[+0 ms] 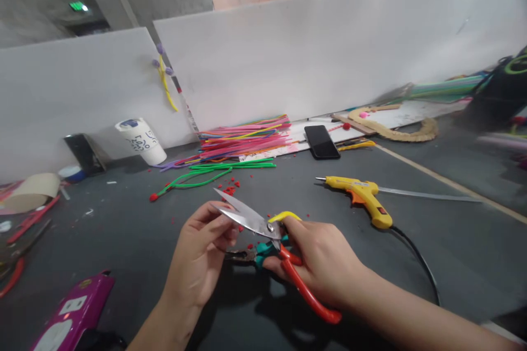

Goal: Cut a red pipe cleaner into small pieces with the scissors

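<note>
My right hand (321,258) grips a pair of scissors (255,219) by its red handles, the silver blades spread and pointing up-left. A short yellow pipe cleaner piece (284,215) curls over my right fingers by the pivot. My left hand (203,249) is pinched right at the blades, holding something too small to make out. A teal-handled tool (257,255) lies on the dark table (123,230) just under both hands. Small red scraps (234,185) are scattered on the table beyond the blades.
A yellow glue gun (364,197) with a black cord lies right of my hands. Coloured pipe cleaners (242,140), a phone (321,141) and a tipped white cup (142,140) sit by the white partition. A magenta power strip (72,315) is at the lower left.
</note>
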Tool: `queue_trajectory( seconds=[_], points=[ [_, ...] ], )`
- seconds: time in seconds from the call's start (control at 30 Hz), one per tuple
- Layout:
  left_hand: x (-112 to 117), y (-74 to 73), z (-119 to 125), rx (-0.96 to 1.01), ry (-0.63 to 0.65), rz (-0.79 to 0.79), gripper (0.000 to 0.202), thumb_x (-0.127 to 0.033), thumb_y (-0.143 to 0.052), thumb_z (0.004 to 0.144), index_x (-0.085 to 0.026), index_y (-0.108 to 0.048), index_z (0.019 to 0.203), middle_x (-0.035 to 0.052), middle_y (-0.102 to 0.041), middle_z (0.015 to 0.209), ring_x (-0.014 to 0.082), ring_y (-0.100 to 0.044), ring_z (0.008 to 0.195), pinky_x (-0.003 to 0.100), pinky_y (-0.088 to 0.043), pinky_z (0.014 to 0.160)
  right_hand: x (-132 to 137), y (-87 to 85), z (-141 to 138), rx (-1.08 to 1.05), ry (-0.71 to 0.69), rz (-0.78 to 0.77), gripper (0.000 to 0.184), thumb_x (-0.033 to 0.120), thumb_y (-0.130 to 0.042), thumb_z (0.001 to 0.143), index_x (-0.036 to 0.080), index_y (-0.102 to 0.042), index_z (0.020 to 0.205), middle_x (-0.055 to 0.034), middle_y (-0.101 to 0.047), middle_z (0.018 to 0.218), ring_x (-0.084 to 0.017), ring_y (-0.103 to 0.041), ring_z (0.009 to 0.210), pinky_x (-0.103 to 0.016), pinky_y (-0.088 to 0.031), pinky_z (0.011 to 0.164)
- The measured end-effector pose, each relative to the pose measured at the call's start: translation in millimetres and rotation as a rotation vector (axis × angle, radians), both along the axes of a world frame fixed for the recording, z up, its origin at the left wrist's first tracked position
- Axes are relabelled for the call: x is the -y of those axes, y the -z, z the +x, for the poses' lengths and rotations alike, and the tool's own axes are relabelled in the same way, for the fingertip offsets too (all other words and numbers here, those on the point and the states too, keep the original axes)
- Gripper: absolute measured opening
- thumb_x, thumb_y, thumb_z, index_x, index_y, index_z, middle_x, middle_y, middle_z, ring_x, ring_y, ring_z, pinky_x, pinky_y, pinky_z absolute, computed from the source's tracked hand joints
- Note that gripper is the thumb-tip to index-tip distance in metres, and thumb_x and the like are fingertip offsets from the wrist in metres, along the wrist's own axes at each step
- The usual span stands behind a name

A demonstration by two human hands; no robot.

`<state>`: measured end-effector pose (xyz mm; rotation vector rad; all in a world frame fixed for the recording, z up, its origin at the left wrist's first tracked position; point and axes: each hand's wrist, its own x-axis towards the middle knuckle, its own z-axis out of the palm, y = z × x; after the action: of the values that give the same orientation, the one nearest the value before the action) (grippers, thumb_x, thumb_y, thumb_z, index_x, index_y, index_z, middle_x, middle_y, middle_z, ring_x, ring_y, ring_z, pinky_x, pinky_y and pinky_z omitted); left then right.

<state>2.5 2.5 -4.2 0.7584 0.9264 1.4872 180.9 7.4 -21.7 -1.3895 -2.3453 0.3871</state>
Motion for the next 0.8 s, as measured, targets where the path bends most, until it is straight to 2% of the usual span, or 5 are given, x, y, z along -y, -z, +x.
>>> queue_trajectory(
  seconds=[0.23,0.43,0.63,0.8],
  points=[
    [3.7,-0.2,3.2,-0.044,-0.078,0.085,0.004,-0.013,-0.067,0.065,-0.017,-0.068,0.065,-0.0029,-0.061,0.059,0.0044,-0.051,0.050,0.012,-0.041,0.046,-0.4,5.1,-0.5,0.088,0.008,0.104,0.046,0.063,-0.041,0.076,0.018,-0.051,0.075,-0.0028,-0.060,0.063,-0.019,-0.056,0.052,-0.026,-0.019,0.047],
    [4.6,3.3,3.3,-0.173,-0.097,0.177,0.008,-0.009,-0.063,0.067,-0.016,-0.066,0.065,-0.0027,-0.060,0.062,0.0054,-0.050,0.050,0.015,-0.041,0.047,-0.9,6.0,-2.7,0.105,-0.006,0.100,0.048,0.064,-0.039,0.078,0.018,-0.050,0.077,-0.0032,-0.060,0.062,-0.021,-0.057,0.053,-0.027,-0.019,0.047],
    [3.7,0.8,2.3,-0.162,-0.149,0.187,0.007,-0.011,-0.063,0.068,-0.016,-0.066,0.065,-0.0028,-0.059,0.060,0.0053,-0.049,0.050,0.014,-0.040,0.047,-1.9,4.0,-3.3,0.090,-0.004,0.075,0.046,0.064,-0.043,0.075,0.019,-0.050,0.078,-0.0026,-0.060,0.066,-0.020,-0.057,0.057,-0.027,-0.022,0.048],
    [3.4,1.5,0.9,-0.164,-0.235,0.198,0.004,-0.015,-0.065,0.069,-0.017,-0.065,0.067,-0.0025,-0.061,0.065,0.0066,-0.052,0.057,0.015,-0.043,0.053,-0.2,6.7,-2.6,0.115,-0.007,0.075,0.044,0.063,-0.043,0.076,0.019,-0.048,0.075,-0.0029,-0.060,0.065,-0.020,-0.057,0.055,-0.027,-0.022,0.047]
  ],
)
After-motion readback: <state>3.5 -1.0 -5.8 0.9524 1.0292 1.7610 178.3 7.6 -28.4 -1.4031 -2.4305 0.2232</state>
